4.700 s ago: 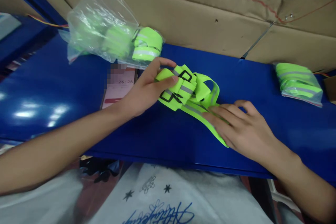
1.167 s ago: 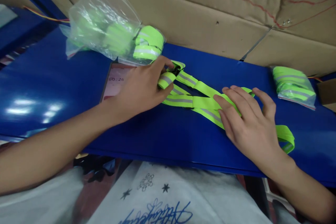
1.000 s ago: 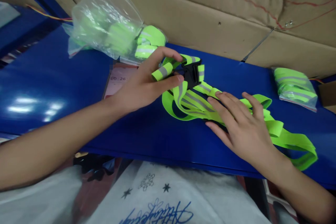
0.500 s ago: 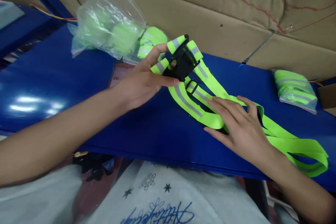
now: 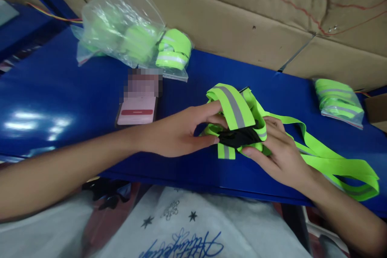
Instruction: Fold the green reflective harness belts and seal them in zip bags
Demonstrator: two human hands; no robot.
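A neon yellow-green reflective strap [image 5: 232,107] with a grey stripe is bunched up between my hands above the blue table. My left hand [image 5: 187,131] grips its folded end, thumb against the black buckle [image 5: 240,138] and fingers under the loop. From the right, my right hand [image 5: 279,155] closes round the folded strap, its thumb below the buckle; some fingertips are hidden behind the webbing. The loose length of strap [image 5: 347,169] trails across the table past my right wrist, ending in a loop at the right.
A large clear plastic bag [image 5: 117,28] holding green straps lies at the back left, with a bagged strap [image 5: 173,50] beside it. A phone [image 5: 136,115] lies left of my hands. Another bagged strap [image 5: 338,98] sits at the back right, before a brown padded wall [image 5: 226,20].
My left hand has moved right and down, bringing the buckle end over to my right hand. The strap is now folded into a bundle, and my right hand has closed on it. The phone is uncovered.
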